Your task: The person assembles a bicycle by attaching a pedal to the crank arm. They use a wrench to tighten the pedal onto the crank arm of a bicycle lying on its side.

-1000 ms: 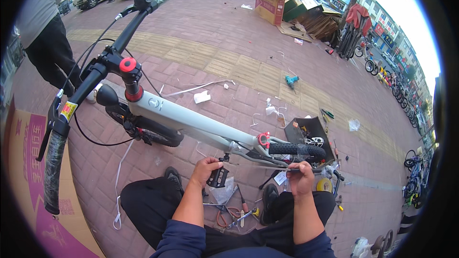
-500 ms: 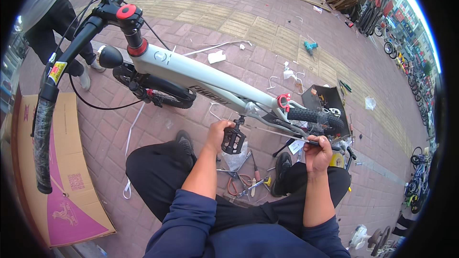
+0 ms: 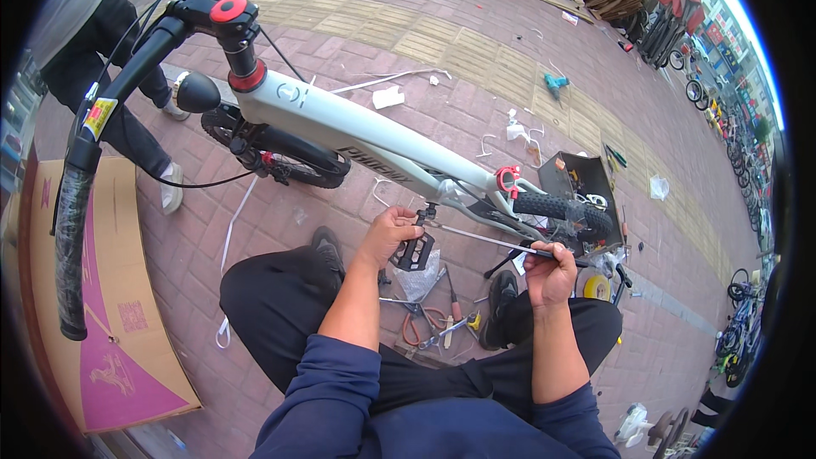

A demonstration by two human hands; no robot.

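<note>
A white bicycle frame stretches across in front of me, handlebar to the left and rear wheel to the right. A black pedal sits on the near side of it. My left hand is closed on the pedal, thumb and fingers near its axle end. In my right hand is the black handle of a long tool with a slim silver shaft. The shaft runs left to the pedal's axle; how its tip meets the axle is too small to tell.
Pliers, a screwdriver and other tools lie between my feet. Beyond the rear wheel stands a toolbox. A teal power drill lies farther off. Flattened cardboard is at left, near another person's legs.
My right hand has shifted a little left with the tool, whose shaft now shows more plainly. My left fingers have moved on the pedal. The other person's foot has come nearer.
</note>
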